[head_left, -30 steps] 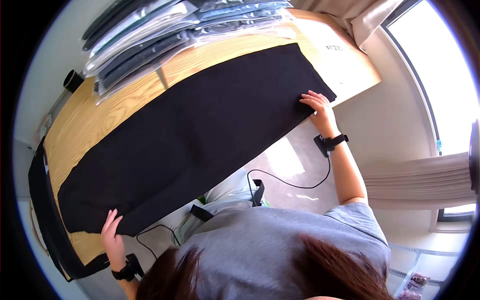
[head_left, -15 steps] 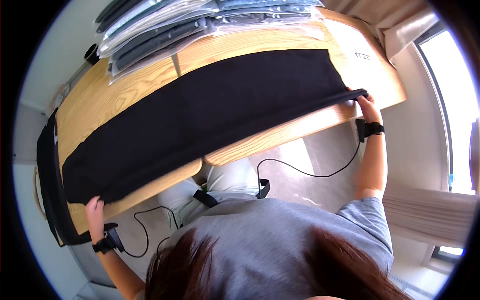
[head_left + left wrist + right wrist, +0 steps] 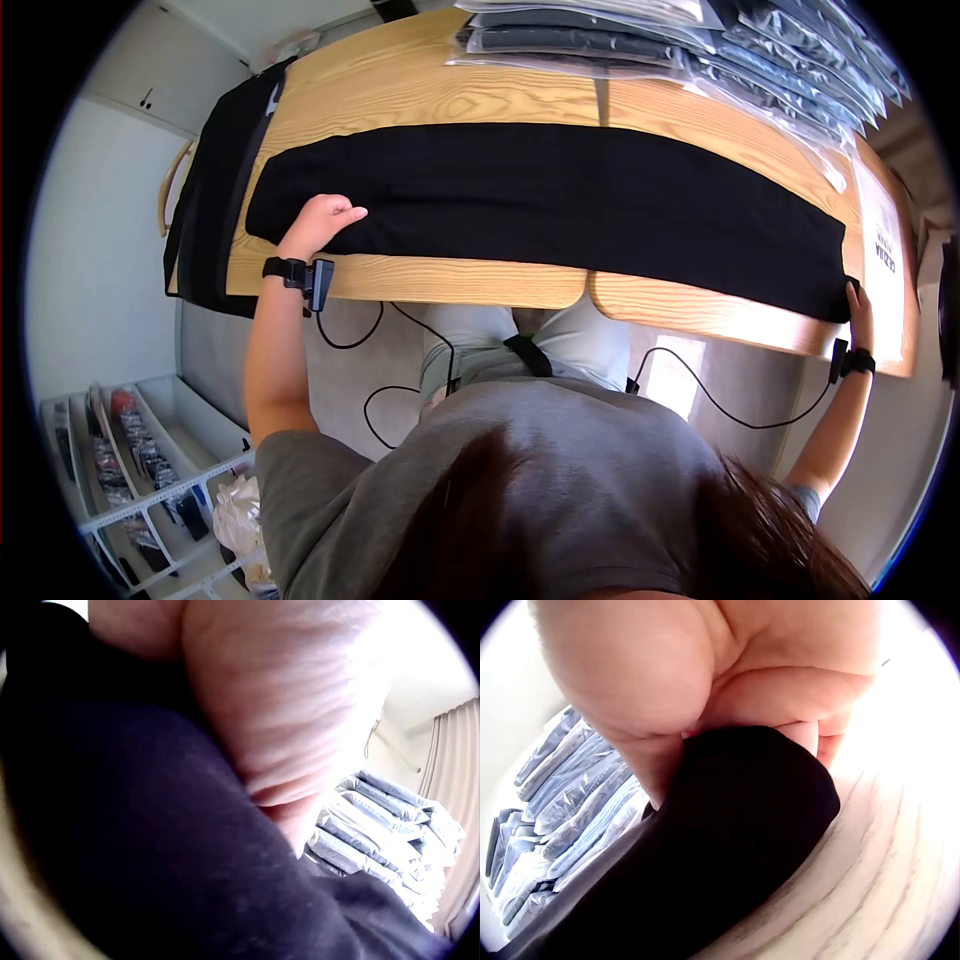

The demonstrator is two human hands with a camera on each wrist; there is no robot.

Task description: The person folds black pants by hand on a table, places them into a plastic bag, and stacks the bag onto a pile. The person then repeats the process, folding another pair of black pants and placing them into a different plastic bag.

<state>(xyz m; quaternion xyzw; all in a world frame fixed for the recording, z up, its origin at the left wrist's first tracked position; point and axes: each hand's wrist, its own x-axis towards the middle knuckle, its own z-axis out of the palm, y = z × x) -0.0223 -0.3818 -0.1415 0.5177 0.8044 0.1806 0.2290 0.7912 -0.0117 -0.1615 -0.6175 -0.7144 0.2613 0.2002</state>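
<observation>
Near left part of black cloth (image 3: 560, 195) gripped in curled left hand (image 3: 322, 222); near right corner pinched by right hand (image 3: 860, 310). Matte, smooth cloth spread as long, gently arched strip on wood-grained surface (image 3: 430, 282), long axis laid left to right along near edge, straight-cut end pointed right. More black fabric (image 3: 215, 190) draped over left end. Folded garments (image 3: 590, 42), sheathed in glossy clear plastic, stacked at far side.
</observation>
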